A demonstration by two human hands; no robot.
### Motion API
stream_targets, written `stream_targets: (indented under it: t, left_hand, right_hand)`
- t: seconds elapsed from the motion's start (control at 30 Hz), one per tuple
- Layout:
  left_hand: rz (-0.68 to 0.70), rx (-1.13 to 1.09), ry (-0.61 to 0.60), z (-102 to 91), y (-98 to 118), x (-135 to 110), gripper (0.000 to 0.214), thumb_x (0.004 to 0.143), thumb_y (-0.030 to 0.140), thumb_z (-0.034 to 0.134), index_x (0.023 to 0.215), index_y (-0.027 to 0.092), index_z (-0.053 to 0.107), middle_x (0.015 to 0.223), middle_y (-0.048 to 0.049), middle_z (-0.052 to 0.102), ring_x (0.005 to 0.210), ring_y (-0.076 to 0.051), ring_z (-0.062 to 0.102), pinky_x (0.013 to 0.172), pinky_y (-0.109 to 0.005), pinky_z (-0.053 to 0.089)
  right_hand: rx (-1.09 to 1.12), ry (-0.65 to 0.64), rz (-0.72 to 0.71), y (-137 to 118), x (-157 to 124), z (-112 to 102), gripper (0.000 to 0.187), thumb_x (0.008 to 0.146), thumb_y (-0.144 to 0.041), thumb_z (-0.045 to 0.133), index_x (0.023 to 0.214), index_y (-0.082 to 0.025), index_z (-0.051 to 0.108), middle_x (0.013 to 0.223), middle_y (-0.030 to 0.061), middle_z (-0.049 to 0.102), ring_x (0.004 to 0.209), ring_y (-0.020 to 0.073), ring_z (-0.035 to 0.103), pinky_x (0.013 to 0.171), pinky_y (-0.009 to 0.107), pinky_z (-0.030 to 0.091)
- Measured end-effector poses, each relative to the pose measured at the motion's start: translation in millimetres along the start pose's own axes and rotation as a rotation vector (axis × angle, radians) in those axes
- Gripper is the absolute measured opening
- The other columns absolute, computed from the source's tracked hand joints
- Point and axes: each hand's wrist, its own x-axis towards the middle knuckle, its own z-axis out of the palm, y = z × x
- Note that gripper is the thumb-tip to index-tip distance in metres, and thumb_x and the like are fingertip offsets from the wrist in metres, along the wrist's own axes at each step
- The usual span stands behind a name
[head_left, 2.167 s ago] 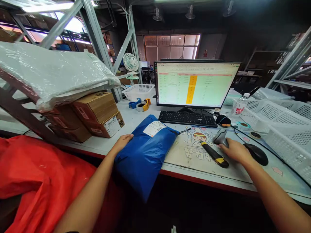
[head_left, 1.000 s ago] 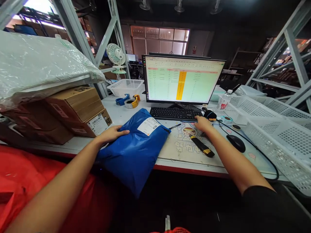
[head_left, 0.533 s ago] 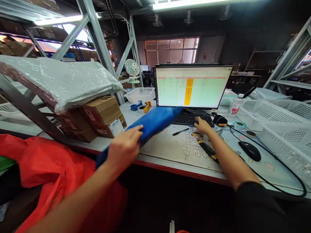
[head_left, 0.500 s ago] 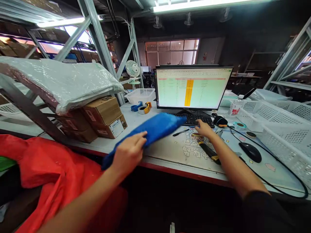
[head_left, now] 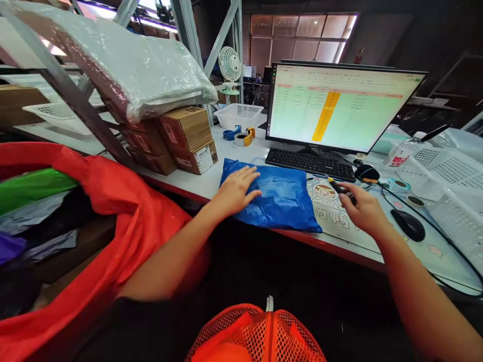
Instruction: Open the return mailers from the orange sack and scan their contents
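A blue plastic mailing bag [head_left: 285,196] lies flat on the desk, its near edge along the desk's front. My left hand [head_left: 237,191] rests on the bag's left part, fingers stretched out and thumb apart. Just right of the bag, my right hand [head_left: 360,206] is closed around a black and yellow utility knife [head_left: 335,185]. Its yellow end points up and left, toward the keyboard [head_left: 309,163]. I cannot make out a blade. Part of the handle is hidden by my fingers.
A monitor [head_left: 339,108] stands behind the keyboard. Cardboard boxes [head_left: 184,133] are stacked left, with tape rolls [head_left: 243,137] near them. A mouse [head_left: 407,224], cable and white baskets [head_left: 449,201] occupy the right side. A red sack [head_left: 139,201] of parcels stands at lower left.
The blue bag has gone from being held up in my left hand to lying on the desk under it. My right hand has left the keyboard and picked up the utility knife.
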Motion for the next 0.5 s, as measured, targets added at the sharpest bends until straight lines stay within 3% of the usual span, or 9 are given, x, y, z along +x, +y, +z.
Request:
stream_targets:
  t: [0.07, 0.17, 0.23, 0.3, 0.4, 0.5]
  left_hand:
    - [-0.06, 0.027, -0.033, 8.5, -15, 11, 0.048, 0.102, 0.036, 0.065, 0.146, 0.017, 0.062, 0.162, -0.0146, 0.053, 0.155, -0.035, 0.043, 0.13, -0.058, 0.029]
    - [-0.103, -0.031, 0.04, 26.6, -23, 17, 0.026, 0.107, 0.032, 0.056, 0.12, 0.018, 0.074, 0.133, -0.0113, 0.075, 0.127, -0.029, 0.069, 0.112, -0.043, 0.05]
    - [-0.115, -0.057, 0.149, 32.3, -20, 16, 0.025, 0.108, 0.033, 0.053, 0.104, 0.021, 0.074, 0.112, -0.0084, 0.08, 0.107, -0.028, 0.075, 0.091, -0.036, 0.055]
    - [-0.098, -0.077, 0.229, 32.1, -13, 14, 0.025, 0.109, 0.034, 0.052, 0.099, 0.023, 0.072, 0.101, -0.0062, 0.08, 0.097, -0.026, 0.075, 0.082, -0.034, 0.053]
    - [-0.045, -0.068, 0.297, 28.1, -6, 10, 0.025, 0.11, 0.032, 0.049, 0.098, 0.022, 0.068, 0.097, -0.0068, 0.077, 0.093, -0.025, 0.072, 0.082, -0.034, 0.051]
    - [0.015, 0.005, 0.316, 25.5, -9, 5, 0.028, 0.111, 0.032, 0.045, 0.096, 0.02, 0.065, 0.096, -0.0099, 0.074, 0.095, -0.027, 0.069, 0.089, -0.037, 0.05]
  right_hand:
    - [0.091, -0.029, -0.156, -39, 9, -8, 0.045, 0.102, -0.041, 0.051, 0.139, -0.022, 0.066, 0.129, 0.0116, 0.073, 0.116, 0.0293, 0.069, 0.103, 0.044, 0.054]
    - [0.105, -0.145, -0.359, -96, 13, -1, 0.04, 0.101, -0.038, 0.053, 0.135, -0.024, 0.07, 0.126, 0.0098, 0.074, 0.107, 0.0268, 0.071, 0.094, 0.04, 0.055]
    - [0.044, -0.207, -0.411, -125, 14, 12, 0.04, 0.101, -0.034, 0.054, 0.136, -0.024, 0.071, 0.123, 0.0093, 0.074, 0.097, 0.025, 0.071, 0.086, 0.038, 0.055]
    - [-0.018, -0.233, -0.416, -141, 16, 24, 0.041, 0.1, -0.032, 0.053, 0.137, -0.023, 0.071, 0.123, 0.0091, 0.073, 0.091, 0.0239, 0.071, 0.08, 0.037, 0.054]
    - [-0.04, -0.208, -0.4, -131, 20, 29, 0.041, 0.102, -0.033, 0.052, 0.137, -0.025, 0.072, 0.125, 0.0085, 0.073, 0.097, 0.0245, 0.071, 0.083, 0.036, 0.054]
    - [-0.087, -0.122, -0.31, -77, 18, 19, 0.043, 0.102, -0.039, 0.051, 0.137, -0.025, 0.072, 0.125, 0.0096, 0.073, 0.106, 0.0275, 0.07, 0.089, 0.038, 0.054]
